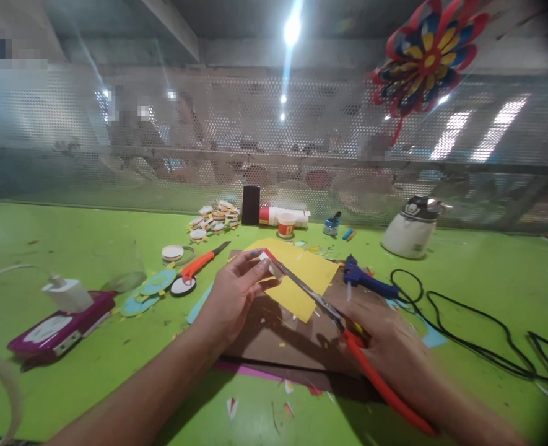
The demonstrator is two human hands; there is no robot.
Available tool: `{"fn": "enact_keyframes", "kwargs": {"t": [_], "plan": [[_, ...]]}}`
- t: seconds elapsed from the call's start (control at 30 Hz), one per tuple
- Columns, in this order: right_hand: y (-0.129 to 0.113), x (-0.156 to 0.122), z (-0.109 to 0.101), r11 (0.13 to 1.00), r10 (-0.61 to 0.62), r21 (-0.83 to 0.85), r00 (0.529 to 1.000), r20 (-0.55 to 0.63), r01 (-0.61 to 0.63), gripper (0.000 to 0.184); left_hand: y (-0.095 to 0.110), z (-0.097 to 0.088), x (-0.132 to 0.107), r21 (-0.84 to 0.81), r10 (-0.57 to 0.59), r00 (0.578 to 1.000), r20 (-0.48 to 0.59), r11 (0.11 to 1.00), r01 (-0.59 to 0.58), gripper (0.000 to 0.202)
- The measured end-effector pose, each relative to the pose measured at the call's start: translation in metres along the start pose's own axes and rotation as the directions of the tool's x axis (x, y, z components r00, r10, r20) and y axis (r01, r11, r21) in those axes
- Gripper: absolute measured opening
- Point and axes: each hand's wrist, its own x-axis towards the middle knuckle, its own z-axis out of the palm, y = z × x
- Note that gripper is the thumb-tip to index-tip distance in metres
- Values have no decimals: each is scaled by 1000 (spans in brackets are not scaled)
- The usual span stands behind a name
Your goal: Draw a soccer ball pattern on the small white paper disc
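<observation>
Green worktable (69,248) strewn with paper scraps, with a brown board (278,347) at its middle.
Left hand (234,297) pinches a small paper piece (268,259) over the yellow sheet (301,282). Right hand (385,347) grips red scissors (320,303), blade tips at the piece. A blue glue gun (364,280) and black cable (464,328) lie just beyond.

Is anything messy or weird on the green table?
Yes: tiny paper scraps litter the green table around the brown board, near the scissors in the right hand and the paper piece in the left hand. Nothing looks broken.
</observation>
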Motion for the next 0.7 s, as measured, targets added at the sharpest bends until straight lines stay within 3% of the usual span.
{"fn": "enact_keyframes", "kwargs": {"t": [0.7], "plan": [[-5, -2, -1, 997, 17, 74, 1000, 5, -17, 25, -2, 0, 0, -41, 14, 1000, 26, 999, -13, 23]]}}
